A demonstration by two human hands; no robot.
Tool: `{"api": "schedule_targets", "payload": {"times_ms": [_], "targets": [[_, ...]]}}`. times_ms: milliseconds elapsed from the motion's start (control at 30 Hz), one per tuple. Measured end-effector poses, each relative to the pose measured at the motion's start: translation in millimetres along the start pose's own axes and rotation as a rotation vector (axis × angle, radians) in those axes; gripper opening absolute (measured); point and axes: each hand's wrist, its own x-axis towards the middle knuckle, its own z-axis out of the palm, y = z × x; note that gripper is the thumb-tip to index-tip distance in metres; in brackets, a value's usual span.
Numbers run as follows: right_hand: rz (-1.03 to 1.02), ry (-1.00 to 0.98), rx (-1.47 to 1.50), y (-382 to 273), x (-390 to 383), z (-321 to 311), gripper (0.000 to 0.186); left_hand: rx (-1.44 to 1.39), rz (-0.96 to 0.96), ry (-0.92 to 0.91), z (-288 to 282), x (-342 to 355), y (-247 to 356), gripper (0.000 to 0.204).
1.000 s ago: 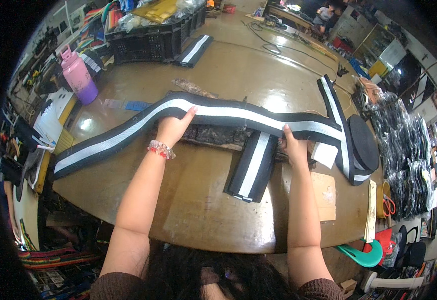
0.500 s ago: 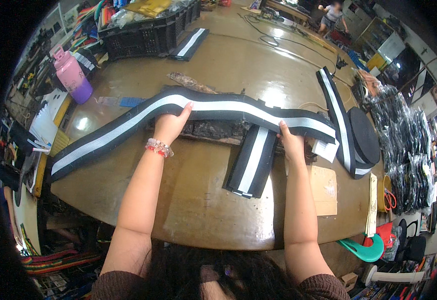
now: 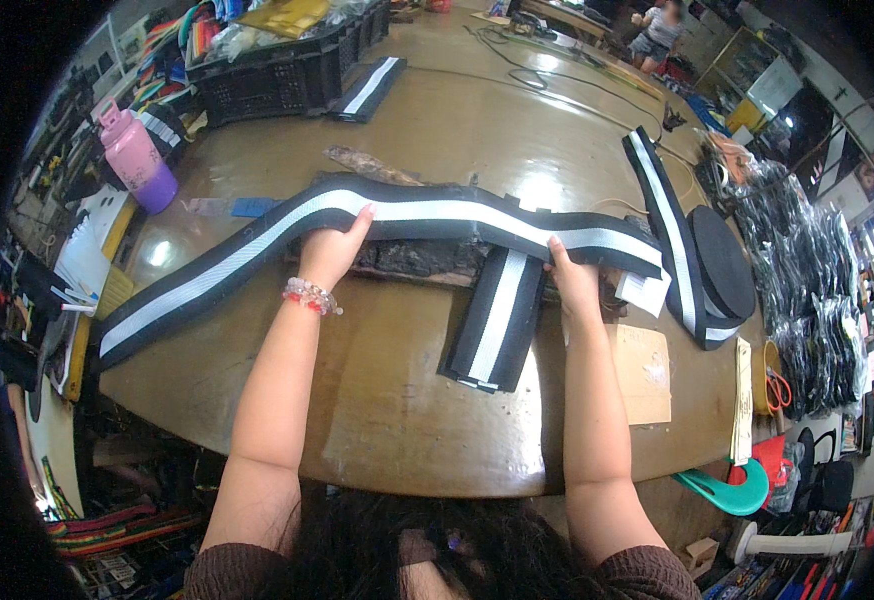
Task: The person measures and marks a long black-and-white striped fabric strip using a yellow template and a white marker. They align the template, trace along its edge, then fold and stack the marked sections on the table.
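Note:
A long black webbing strap (image 3: 437,211) with a white centre stripe runs across the table in front of me. My left hand (image 3: 333,245) grips its lower edge left of the middle, thumb on the stripe. Farther right, my right hand (image 3: 573,283) pinches the same strap between a thumb on top and fingers hidden beneath. Under the strap lies a dark, rough block (image 3: 422,256). A folded bundle of the same webbing (image 3: 497,325) sticks out toward me beside my right hand. A white paper tag (image 3: 643,294) shows by the strap's right end.
At the right stands a coil of black webbing (image 3: 725,262); cardboard (image 3: 641,375) lies nearer. Orange-handled scissors (image 3: 778,390) and a green curved handle (image 3: 740,490) are at the right edge. A pink-purple bottle (image 3: 137,158) and black crate (image 3: 267,85) stand far left.
Both hands keep their hold at the same spots on the strap. The whole view has shifted slightly, and the person far behind the table has changed posture.

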Motion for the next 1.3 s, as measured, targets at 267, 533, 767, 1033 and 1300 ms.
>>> {"api": "schedule_targets", "payload": {"times_ms": [267,533,767,1033,1300], "targets": [[0.001,-0.011,-0.030,2.0,2.2,-1.5,0.030,-0.015,0.058,0.039,1.6,0.8,-2.8,0.037],[-0.014,0.000,-0.042,3.5,2.9,-1.1,0.031,0.009,0.003,0.012,0.1,-1.6,-0.2,0.042],[-0.040,-0.022,-0.098,1.1,2.5,-0.6,0.031,0.057,0.047,0.032,3.5,0.9,-6.2,0.042],[-0.025,-0.005,-0.166,-4.5,0.6,-5.0,0.022,0.156,-0.143,-0.028,3.7,1.4,-9.6,0.048],[0.102,-0.008,-0.066,-22.1,-3.8,-13.8,0.022,0.202,-0.266,-0.134,-9.5,9.9,-7.8,0.055]]}}
